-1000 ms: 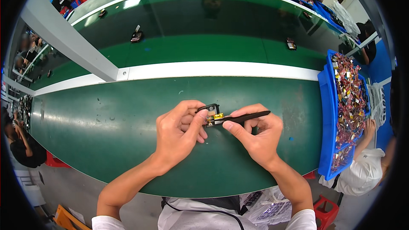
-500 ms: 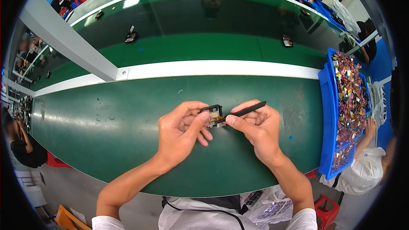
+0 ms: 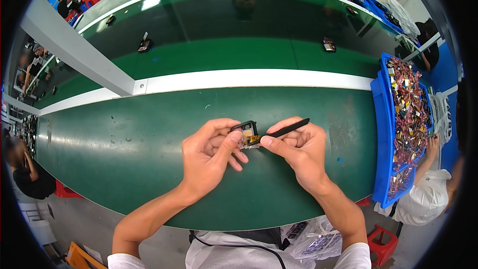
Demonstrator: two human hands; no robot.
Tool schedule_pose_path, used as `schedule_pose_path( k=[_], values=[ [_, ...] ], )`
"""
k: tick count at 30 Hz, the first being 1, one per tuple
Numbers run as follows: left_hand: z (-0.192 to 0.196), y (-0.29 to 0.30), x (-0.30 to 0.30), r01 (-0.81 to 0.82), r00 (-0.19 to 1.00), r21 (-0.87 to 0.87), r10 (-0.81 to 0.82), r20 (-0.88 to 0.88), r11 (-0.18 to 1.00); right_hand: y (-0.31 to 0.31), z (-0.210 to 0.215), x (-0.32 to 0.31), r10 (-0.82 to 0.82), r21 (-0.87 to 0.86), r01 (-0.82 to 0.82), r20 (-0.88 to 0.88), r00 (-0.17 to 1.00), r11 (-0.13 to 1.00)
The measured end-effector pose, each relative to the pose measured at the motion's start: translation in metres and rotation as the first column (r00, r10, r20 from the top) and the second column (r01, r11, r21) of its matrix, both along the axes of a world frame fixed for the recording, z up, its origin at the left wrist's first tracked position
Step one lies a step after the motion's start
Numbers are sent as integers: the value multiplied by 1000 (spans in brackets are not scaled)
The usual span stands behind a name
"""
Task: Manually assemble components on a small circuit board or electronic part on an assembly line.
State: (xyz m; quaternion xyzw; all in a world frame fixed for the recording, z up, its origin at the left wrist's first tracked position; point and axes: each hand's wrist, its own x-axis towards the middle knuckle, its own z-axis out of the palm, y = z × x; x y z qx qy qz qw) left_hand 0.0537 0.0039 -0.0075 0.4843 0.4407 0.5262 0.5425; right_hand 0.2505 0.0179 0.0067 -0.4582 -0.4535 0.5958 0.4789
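My left hand [image 3: 208,154] is closed around the edge of a small black device case [image 3: 247,128], thumb on top and fingers beneath. The case is tilted, its open inside facing up, with a yellow-brown flex cable [image 3: 253,139] and a clear piece at its lower edge. In my right hand [image 3: 298,150] I pinch slim black tweezers [image 3: 289,128] between thumb and fingers. Their back end points up and right, while the tip is at the lower right of the case, by the flex cable. My fingers partly hide the tip's exact contact.
A blue bin [image 3: 382,169] heaped with small wired parts stands on the right of the green table [image 3: 124,169]. Beyond a white rail [image 3: 249,78] runs a green conveyor belt [image 3: 219,55] bearing several small devices. A grey post [image 3: 79,40] rises at left. People sit at both sides.
The devices on the conveyor have shifted left. Both my hands stay nearly in place, with the tweezers and case only slightly moved.
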Motion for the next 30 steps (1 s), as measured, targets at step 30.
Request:
schedule_pose_path(
  k=[30],
  values=[
    [2, 9, -10, 199, 971, -122, -179, 155, 972, -5, -2, 3, -130, 456, 14, 223, 966, 890]
  ],
)
